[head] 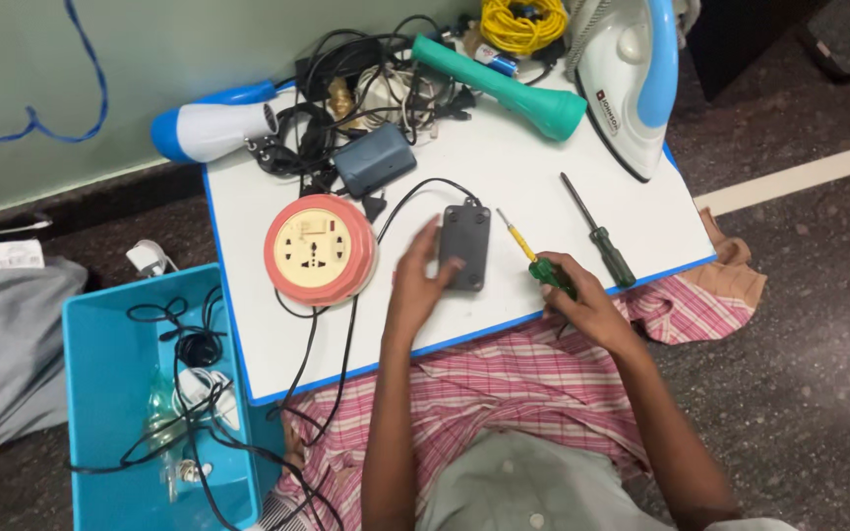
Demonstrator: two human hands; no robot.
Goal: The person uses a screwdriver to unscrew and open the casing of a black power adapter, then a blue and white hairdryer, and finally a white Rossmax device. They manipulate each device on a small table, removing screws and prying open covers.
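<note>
A black rectangular power adapter (466,243) lies on the small white table (504,167), with its thin black cable looping off to the left. My left hand (417,283) rests on the adapter's left side, fingers touching it. My right hand (575,295) is closed around the green handle of a small yellow-shafted screwdriver (528,252), whose tip points up and to the left, just right of the adapter. A second, longer screwdriver (597,231) with a dark green handle lies loose on the table to the right.
A round pink-and-cream extension reel (319,250) sits left of the adapter. At the back lie tangled black cables (346,88), a grey-blue adapter (374,159), a blue-white hair dryer (211,128), a teal tube (504,87), a clothes iron (627,79). A blue bin (115,393) with wires stands at left.
</note>
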